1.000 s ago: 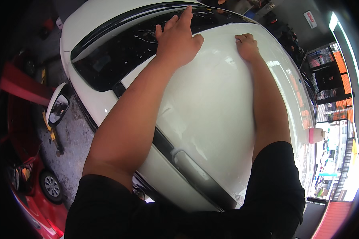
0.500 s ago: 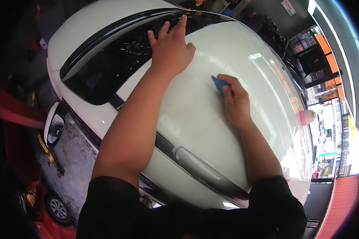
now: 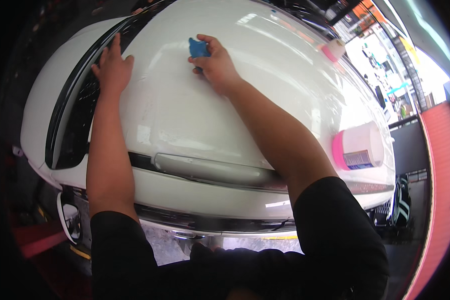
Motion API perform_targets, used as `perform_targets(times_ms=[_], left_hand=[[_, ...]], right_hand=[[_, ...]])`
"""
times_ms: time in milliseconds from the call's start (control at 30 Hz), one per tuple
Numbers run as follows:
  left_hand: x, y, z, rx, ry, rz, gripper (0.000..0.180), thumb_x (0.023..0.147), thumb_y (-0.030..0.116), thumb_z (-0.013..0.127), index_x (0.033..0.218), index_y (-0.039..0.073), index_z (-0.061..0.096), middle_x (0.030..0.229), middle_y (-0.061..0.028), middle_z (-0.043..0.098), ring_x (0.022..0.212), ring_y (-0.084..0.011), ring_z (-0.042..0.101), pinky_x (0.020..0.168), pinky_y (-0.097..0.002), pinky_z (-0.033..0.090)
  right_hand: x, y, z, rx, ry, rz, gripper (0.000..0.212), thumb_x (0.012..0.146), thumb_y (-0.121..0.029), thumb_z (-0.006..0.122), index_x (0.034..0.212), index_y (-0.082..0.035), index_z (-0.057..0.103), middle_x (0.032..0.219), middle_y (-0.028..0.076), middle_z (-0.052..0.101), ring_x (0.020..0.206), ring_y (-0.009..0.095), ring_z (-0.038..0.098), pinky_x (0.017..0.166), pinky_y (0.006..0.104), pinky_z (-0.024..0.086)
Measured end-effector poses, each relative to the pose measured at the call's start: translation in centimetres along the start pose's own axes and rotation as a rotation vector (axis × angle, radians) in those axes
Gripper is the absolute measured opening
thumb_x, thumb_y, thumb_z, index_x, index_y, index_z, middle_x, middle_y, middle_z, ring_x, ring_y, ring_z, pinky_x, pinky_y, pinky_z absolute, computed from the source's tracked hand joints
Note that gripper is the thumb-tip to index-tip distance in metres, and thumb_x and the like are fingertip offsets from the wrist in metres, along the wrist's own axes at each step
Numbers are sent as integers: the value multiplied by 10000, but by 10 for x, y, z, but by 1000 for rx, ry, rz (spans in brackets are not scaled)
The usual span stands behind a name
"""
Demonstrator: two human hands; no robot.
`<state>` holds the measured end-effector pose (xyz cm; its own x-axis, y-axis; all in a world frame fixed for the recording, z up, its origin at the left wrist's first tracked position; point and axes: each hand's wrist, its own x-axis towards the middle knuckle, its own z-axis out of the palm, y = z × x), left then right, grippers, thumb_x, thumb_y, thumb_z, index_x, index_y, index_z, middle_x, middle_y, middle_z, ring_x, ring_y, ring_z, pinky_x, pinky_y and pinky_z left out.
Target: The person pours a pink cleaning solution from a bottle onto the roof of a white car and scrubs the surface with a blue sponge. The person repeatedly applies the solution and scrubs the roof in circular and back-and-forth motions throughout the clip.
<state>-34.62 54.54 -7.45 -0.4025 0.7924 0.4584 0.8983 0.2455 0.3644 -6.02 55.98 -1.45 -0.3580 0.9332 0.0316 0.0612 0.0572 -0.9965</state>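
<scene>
In my right hand [image 3: 220, 65] is a flat, irregular blue piece of detailing clay [image 3: 199, 48], pinched between thumb and fingers. That hand is over the far part of a white car's roof [image 3: 195, 120], close to its wet, glossy surface. To its left, my left hand [image 3: 114, 72] is open, fingers spread, at the border between the roof and the dark windshield [image 3: 80, 117]. Nothing is in it. White flecks or droplets dot the windshield glass near its fingers.
A translucent tub with pink contents [image 3: 359, 146] stands at the roof's right end. A smaller pink-and-white container [image 3: 333, 50] is on the far right side. The side mirror [image 3: 71, 220] juts out at lower left. Another person's hand [image 3: 142, 9] shows at the top.
My view has shifted rightward along the car, bringing the tub into sight. My right hand has gone farther across the roof and leftward with the clay. My left hand stays by the windshield edge.
</scene>
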Motion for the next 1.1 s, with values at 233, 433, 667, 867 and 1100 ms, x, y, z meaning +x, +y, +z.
perform_targets(times_ms=[233, 433, 667, 867, 1100], left_hand=[[8, -22, 10, 137, -88, -27, 785, 1041, 327, 605, 1688, 290, 162, 1685, -109, 361, 1581, -322, 281, 1230, -727, 118], [12, -8, 30, 125, -92, 42, 782, 1038, 310, 612, 1683, 335, 170, 1683, -97, 368, 1581, -331, 280, 1223, -742, 112], [10, -3, 16, 151, -193, -3, 770, 1031, 303, 624, 1676, 329, 205, 1677, -95, 376, 1584, -325, 273, 1214, -754, 129], [4, -7, 8, 205, -184, 8, 747, 1027, 293, 620, 1667, 330, 236, 1684, -48, 371, 1591, -320, 251, 1201, -779, 142], [10, -6, 21, 206, -225, -8, 739, 1014, 298, 605, 1659, 362, 249, 1708, -22, 336, 1597, -324, 240, 1207, -778, 134]], right_hand=[[-190, -126, -101, -853, 120, -429, 393, 890, -66, 643, 1282, -66, 616, 964, 197, 727, 889, 402, 702, 821, 462, 550], [-340, -176, -290, -1333, 710, 146, 349, 882, 15, 625, 1216, -82, 659, 879, 131, 693, 784, 200, 687, 716, 363, 540], [-305, -153, -366, -1159, 164, 698, 312, 934, -38, 656, 1245, -22, 686, 1072, 132, 747, 851, 199, 715, 686, 326, 588], [-258, -102, -364, -1221, 377, 832, 361, 899, -235, 717, 1156, 18, 723, 1141, 188, 736, 914, 312, 738, 754, 407, 597], [-310, -153, -426, -84, 145, 613, 471, 869, -146, 679, 1312, -11, 595, 1027, 187, 728, 775, 244, 726, 672, 341, 597]])
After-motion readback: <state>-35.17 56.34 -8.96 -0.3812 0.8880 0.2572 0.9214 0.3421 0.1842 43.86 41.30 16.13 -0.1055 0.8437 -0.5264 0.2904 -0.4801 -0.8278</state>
